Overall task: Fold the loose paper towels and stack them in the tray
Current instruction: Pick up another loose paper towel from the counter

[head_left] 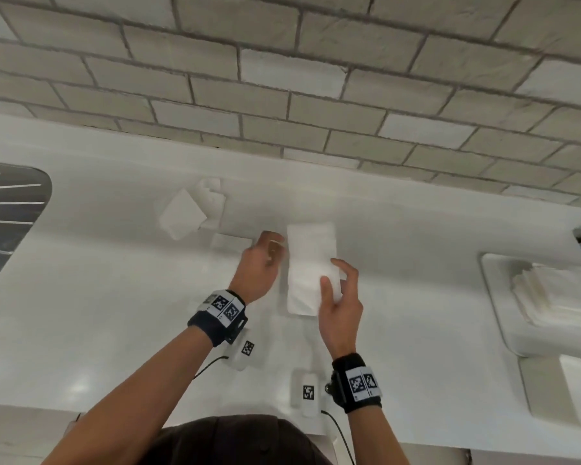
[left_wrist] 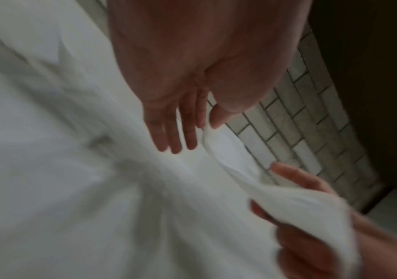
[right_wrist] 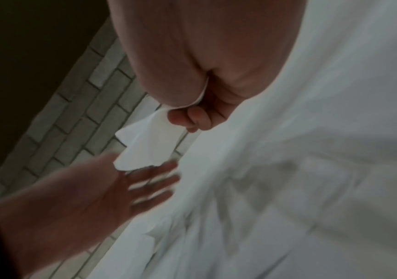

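A white paper towel (head_left: 311,260), folded into a long strip, is lifted just above the white counter (head_left: 114,297) in the middle of the head view. My right hand (head_left: 332,273) pinches its near end, thumb on top and fingers curled beneath, as the right wrist view shows around the hand (right_wrist: 187,117) and towel (right_wrist: 147,143). My left hand (head_left: 272,246) is at the strip's far left edge with straight fingers. In the left wrist view its thumb and forefinger tips (left_wrist: 202,130) touch the towel's corner (left_wrist: 276,192). The tray (head_left: 497,297) at the right holds a stack of folded towels (head_left: 557,293).
Loose paper towels (head_left: 185,214) lie at the back left of the counter, one small piece (head_left: 230,241) just left of my left hand. A dark sink (head_left: 7,213) is at the far left. The brick wall (head_left: 282,78) runs behind. Another white container (head_left: 557,387) sits at the near right.
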Action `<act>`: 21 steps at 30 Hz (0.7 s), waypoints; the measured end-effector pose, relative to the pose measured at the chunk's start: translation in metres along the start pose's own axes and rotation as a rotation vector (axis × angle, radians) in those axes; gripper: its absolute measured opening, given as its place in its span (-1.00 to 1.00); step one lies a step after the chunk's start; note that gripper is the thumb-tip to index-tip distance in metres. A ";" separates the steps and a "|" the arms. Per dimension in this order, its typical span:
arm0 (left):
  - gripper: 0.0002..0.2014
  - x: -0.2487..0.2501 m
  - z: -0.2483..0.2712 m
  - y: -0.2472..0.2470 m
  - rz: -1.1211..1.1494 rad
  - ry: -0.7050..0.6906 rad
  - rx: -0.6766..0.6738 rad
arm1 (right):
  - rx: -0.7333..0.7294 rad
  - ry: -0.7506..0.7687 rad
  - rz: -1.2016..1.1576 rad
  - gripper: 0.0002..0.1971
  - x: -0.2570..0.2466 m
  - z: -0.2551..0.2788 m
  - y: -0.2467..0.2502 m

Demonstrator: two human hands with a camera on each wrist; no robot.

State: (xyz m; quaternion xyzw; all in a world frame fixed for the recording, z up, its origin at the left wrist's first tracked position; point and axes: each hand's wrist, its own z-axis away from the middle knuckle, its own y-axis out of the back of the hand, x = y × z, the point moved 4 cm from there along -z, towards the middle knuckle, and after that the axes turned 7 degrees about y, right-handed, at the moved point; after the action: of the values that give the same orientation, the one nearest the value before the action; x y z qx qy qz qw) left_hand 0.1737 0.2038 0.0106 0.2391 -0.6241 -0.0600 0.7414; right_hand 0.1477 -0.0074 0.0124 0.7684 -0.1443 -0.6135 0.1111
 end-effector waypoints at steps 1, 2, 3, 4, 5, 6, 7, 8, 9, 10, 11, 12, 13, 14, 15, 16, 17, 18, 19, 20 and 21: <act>-0.80 -0.016 -0.004 0.012 -0.141 0.009 0.077 | -0.038 0.000 0.066 -0.78 0.013 0.000 -0.001; -0.78 -0.032 -0.006 0.025 -0.293 0.052 0.139 | -0.080 -0.012 0.119 -0.81 0.027 0.001 -0.003; -0.71 -0.049 -0.005 0.037 -0.449 0.128 0.185 | -0.122 -0.039 0.164 -0.82 0.041 0.002 -0.007; -0.59 -0.066 -0.003 0.047 -0.591 0.240 0.210 | -0.158 -0.075 0.203 -0.82 0.052 0.004 -0.011; -0.45 -0.080 0.003 0.055 -0.696 0.355 0.214 | -0.184 -0.103 0.237 -0.82 0.060 0.007 -0.014; -0.33 -0.091 0.009 0.061 -0.762 0.443 0.213 | -0.201 -0.116 0.255 -0.81 0.063 0.009 -0.017; -0.25 -0.098 0.014 0.065 -0.787 0.483 0.222 | -0.208 -0.117 0.257 -0.81 0.064 0.012 -0.018; -0.22 -0.102 0.016 0.067 -0.784 0.503 0.229 | -0.207 -0.110 0.246 -0.80 0.062 0.014 -0.018; -0.21 -0.104 0.016 0.068 -0.763 0.518 0.220 | -0.195 -0.101 0.231 -0.78 0.059 0.015 -0.016; -0.22 -0.104 0.015 0.069 -0.733 0.536 0.206 | -0.182 -0.091 0.218 -0.77 0.057 0.015 -0.014; -0.24 -0.104 0.013 0.069 -0.699 0.554 0.191 | -0.172 -0.081 0.211 -0.76 0.055 0.015 -0.012; -0.28 -0.104 0.010 0.070 -0.667 0.565 0.176 | -0.174 -0.073 0.213 -0.75 0.053 0.015 -0.011; -0.33 -0.106 0.007 0.070 -0.634 0.566 0.155 | -0.196 -0.077 0.227 -0.73 0.052 0.014 -0.012; -0.39 -0.108 0.004 0.071 -0.607 0.562 0.128 | -0.245 -0.093 0.253 -0.71 0.050 0.014 -0.013; -0.45 -0.109 0.001 0.071 -0.584 0.546 0.095 | -0.309 -0.118 0.301 -0.70 0.049 0.015 -0.014; -0.54 -0.109 -0.001 0.070 -0.554 0.523 0.062 | -0.365 -0.137 0.380 -0.69 0.047 0.018 -0.013; -0.63 -0.106 -0.001 0.070 -0.507 0.496 0.038 | -0.394 -0.141 0.498 -0.68 0.042 0.019 -0.010; -0.70 -0.100 0.000 0.069 -0.442 0.469 0.014 | -0.375 -0.122 0.619 -0.67 0.037 0.020 -0.006; -0.73 -0.093 0.002 0.066 -0.360 0.436 -0.012 | -0.314 -0.080 0.706 -0.66 0.029 0.019 -0.002; -0.72 -0.085 0.004 0.061 -0.272 0.394 -0.038 | -0.245 -0.022 0.724 -0.67 0.020 0.018 0.001; -0.67 -0.075 0.007 0.054 -0.179 0.347 -0.063 | -0.192 0.039 0.665 -0.71 0.010 0.016 0.002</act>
State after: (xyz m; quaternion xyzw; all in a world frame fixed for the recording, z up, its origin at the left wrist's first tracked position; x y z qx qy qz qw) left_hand 0.1399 0.2781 -0.0327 0.2770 -0.4611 -0.1033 0.8366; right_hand 0.1341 -0.0128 0.0009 0.6769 -0.3264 -0.5398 0.3794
